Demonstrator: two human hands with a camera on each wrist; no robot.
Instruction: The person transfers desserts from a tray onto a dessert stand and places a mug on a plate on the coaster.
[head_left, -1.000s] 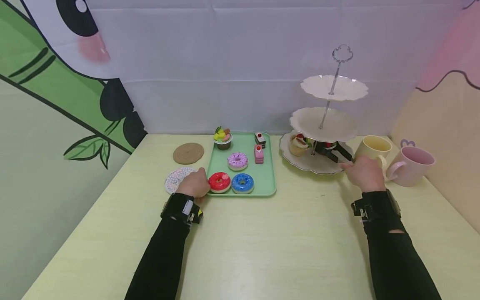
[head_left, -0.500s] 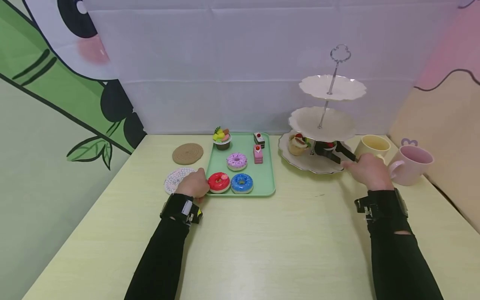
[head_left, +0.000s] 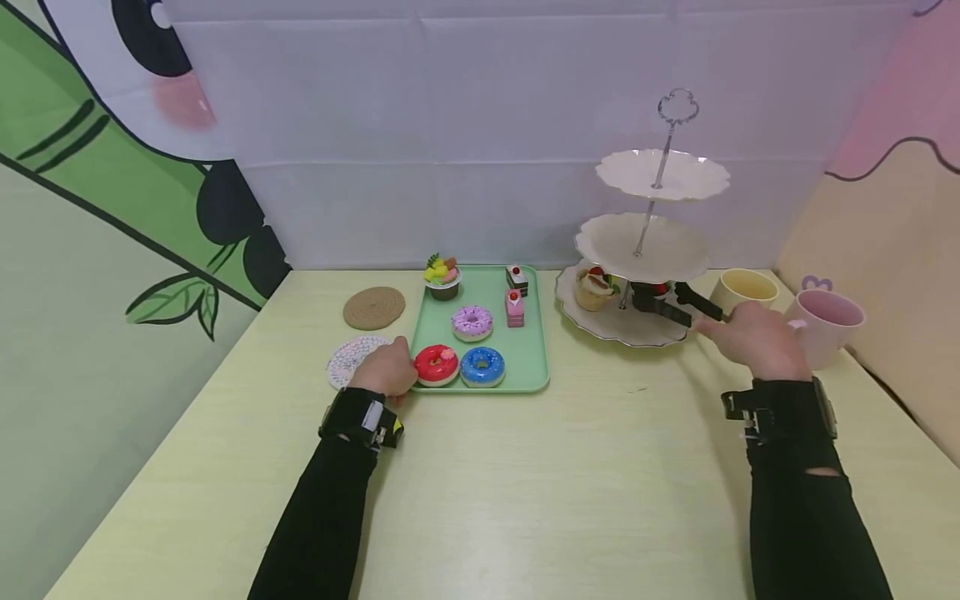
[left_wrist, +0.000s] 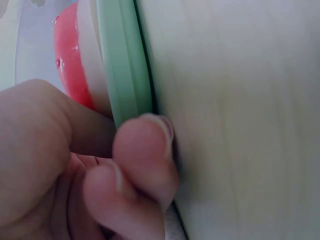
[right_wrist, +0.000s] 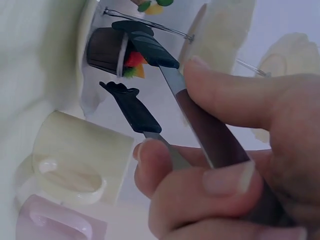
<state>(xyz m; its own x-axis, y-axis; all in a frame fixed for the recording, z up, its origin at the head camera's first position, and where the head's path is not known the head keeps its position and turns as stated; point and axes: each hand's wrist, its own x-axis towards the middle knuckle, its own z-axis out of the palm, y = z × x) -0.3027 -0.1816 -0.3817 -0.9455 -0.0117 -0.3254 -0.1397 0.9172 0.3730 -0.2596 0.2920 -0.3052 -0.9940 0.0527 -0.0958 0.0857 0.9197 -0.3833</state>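
Note:
My left hand [head_left: 386,367] pinches the near left corner of the green tray [head_left: 528,354], thumb close to the red donut [head_left: 436,365]. In the left wrist view, the fingertips curl at the tray's edge [left_wrist: 125,75]. My right hand [head_left: 761,337] holds tongs [right_wrist: 210,125] with black scalloped tips. The tong arms stand spread apart at the bottom tier of the three-tier stand [head_left: 637,246]. One tip overlaps a fruit-topped cupcake [right_wrist: 105,47] in a dark cup in the right wrist view; the other is apart from it.
On the tray are a purple donut [head_left: 472,323], a blue donut [head_left: 482,367], a fruit cupcake [head_left: 442,277] and two small cake pieces. Two coasters lie left of it. A cream cupcake [head_left: 594,290] sits on the stand. Yellow [head_left: 746,287] and pink mugs [head_left: 828,317] stand at the right.
My right hand has moved right and slightly back from the stand, drawing the tongs outward, and their arms have spread wider. My left hand stays on the tray corner.

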